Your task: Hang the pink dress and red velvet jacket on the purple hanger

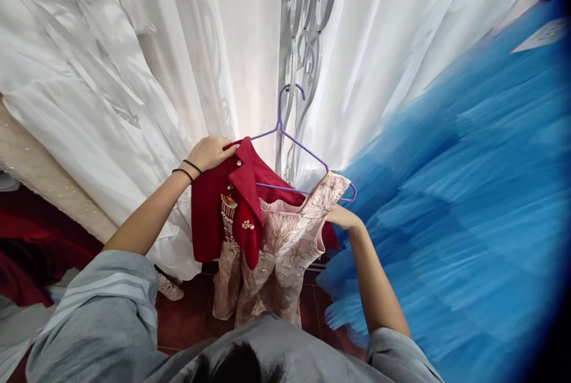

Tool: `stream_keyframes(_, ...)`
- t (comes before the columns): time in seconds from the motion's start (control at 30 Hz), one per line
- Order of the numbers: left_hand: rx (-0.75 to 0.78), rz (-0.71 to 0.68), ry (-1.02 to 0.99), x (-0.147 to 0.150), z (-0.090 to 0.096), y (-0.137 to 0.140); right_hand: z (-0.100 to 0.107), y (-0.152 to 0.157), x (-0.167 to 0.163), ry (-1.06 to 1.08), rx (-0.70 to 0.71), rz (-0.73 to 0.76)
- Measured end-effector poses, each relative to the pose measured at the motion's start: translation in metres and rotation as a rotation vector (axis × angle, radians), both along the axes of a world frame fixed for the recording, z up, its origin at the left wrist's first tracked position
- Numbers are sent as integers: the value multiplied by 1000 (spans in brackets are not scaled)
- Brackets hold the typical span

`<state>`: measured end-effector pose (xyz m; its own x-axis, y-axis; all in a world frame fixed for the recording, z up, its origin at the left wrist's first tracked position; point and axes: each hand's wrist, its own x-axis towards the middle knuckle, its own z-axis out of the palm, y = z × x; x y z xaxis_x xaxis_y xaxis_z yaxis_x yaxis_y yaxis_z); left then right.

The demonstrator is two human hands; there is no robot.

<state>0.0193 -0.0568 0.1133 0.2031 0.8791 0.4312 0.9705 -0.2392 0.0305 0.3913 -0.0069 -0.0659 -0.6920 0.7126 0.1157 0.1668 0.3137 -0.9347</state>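
Hanger (279,123), thin and purple, lay between my two hands, its long axis running across from one to the other and slanting lower toward the right one. Its hook rose beyond both hands, beside the scrolled metalwork (307,32); I cannot tell whether it was caught there. The near end was the right one: the bar's rounded tip showed just above my right hand (341,216), while the opposite end disappeared under the red jacket (247,192) beside my left hand (213,152).

That left hand grasped the jacket at its shoulder, thumb along the cloth and the other fingers partly hidden, wrist crossed by dark bands (182,172), arm stretched forward and inward. My right arm reached forward, elbow out, the wrist bent in toward the hanger. Its fingers went behind the pink dress (289,231), so I cannot tell whether they were closed on anything.

The dress had a strap over the hanger's end just above the right hand, and its body hung between and below my hands. Blue tulle (468,192) spread to the right of my right hand.
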Motion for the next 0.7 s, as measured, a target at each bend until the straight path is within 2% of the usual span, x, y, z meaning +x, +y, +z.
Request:
stream_keyframes(0.1, -14, -14, 24, 2, -6, 2, -16, 3, 8, -59, -62, 14)
stream_keyframes(0.17, -20, -11, 33, 3, -10, 6, -19, 11, 10, -120, -20, -52)
stream_keyframes(0.2, -22, -8, 39, 3, -12, 8, -15, 18, 13, -141, 37, -133)
stream_keyframes(0.27, -23, -2, 55, 3, -15, 12, 5, 33, 21, -148, 177, -355)
stream_keyframes(0.33, -20, 0, 73, 4, -18, 13, 37, 46, 35, -151, 373, -616)
stream_keyframes(0.4, -12, 9, 90, 6, -21, 12, 69, 52, 47, -178, 630, -887)
stream_keyframes(0.47, 4, 31, 105, 8, -23, 9, 89, 51, 53, -294, 886, -1096)
stream_keyframes(0.53, 20, 60, 115, 10, -24, 7, 94, 44, 53, -519, 962, -1127)
stream_keyframes(0.63, 6, 86, 119, 15, -25, 5, 93, 32, 53, -934, 761, -939)
stream_keyframes(0.7, -16, 95, 126, 20, -26, 4, 104, 22, 54, -1107, 650, -854)
